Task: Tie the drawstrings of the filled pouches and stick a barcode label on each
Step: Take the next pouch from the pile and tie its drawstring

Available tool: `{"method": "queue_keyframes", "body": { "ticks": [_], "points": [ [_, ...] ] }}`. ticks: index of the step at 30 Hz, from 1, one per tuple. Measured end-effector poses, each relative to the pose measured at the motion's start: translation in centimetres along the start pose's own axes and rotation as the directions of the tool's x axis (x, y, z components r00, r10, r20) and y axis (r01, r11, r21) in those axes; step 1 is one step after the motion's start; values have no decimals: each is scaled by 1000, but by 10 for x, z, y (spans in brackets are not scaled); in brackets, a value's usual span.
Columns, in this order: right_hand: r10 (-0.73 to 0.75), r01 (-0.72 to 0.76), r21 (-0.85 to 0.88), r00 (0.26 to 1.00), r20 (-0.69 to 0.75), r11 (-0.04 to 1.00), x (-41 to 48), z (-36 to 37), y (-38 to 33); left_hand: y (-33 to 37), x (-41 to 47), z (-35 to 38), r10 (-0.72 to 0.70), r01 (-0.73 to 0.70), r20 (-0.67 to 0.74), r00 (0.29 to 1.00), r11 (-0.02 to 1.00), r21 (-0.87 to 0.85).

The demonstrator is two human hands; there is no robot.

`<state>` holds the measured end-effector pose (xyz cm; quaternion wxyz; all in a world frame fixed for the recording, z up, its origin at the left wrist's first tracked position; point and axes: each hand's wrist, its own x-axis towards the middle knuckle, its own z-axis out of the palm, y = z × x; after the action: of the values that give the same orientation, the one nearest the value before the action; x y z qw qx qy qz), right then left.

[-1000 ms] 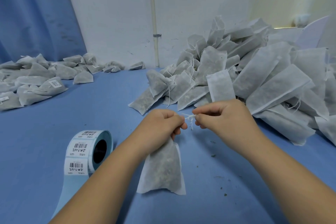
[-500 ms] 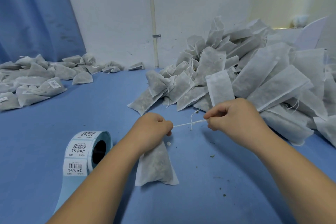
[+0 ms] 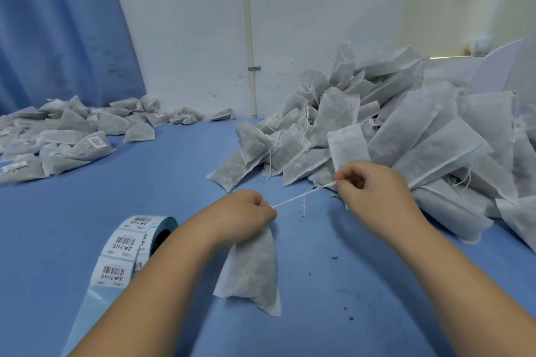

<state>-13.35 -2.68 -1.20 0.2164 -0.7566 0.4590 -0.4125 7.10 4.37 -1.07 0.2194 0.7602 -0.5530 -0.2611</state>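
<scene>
The label roll (image 3: pixel 130 243) by my left forearm serves the next step. The pouch (image 3: pixel 249 266) stands on the desk (image 3: pixel 174 177), its neck gripped by my left hand (image 3: pixel 246 217). Beyond, my right hand (image 3: pixel 374 188) pinches the drawstring (image 3: pixel 301 195) taut, cinching the knot, I judge.

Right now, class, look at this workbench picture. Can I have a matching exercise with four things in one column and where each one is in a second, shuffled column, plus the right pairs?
Things:
1. label roll
2. pouch
3. drawstring
4. pouch heap

Places:
A. pulled taut between the left hand and the right hand
B. piled on the right side of the table
C. held by its neck in the left hand
D. standing on the table, left of the left forearm

Pairs: 1-D, 2-C, 3-A, 4-B
</scene>
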Motion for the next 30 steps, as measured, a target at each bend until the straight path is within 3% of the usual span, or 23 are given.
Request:
{"method": "queue_keyframes", "body": {
  "ticks": [4,6,9,13,16,22,30],
  "points": [
    [-27,30,136,999,-24,990,-6,2,-10,4,1,-6,-99,100,-15,995,994,47],
    [-62,62,171,998,-7,983,-11,6,-17,4,5,-5,-84,84,-46,995,996,2],
    [-171,160,184,984,44,970,-21,13,-27,4,8,-2,-70,52,-65,995,968,-245],
    [-373,369,55,918,134,928,-30,20,-29,-1,9,-1,-51,21,-42,998,845,-535],
    [-435,454,-30,870,231,891,-33,25,-28,-4,9,-4,-36,-17,-64,997,737,-676],
    [-470,533,-195,833,291,824,-33,27,-26,-3,10,-7,-95,38,-16,995,537,-842],
    [-383,478,-260,858,341,839,-32,29,-24,2,8,0,-74,66,28,997,574,-816]
  ]
}}
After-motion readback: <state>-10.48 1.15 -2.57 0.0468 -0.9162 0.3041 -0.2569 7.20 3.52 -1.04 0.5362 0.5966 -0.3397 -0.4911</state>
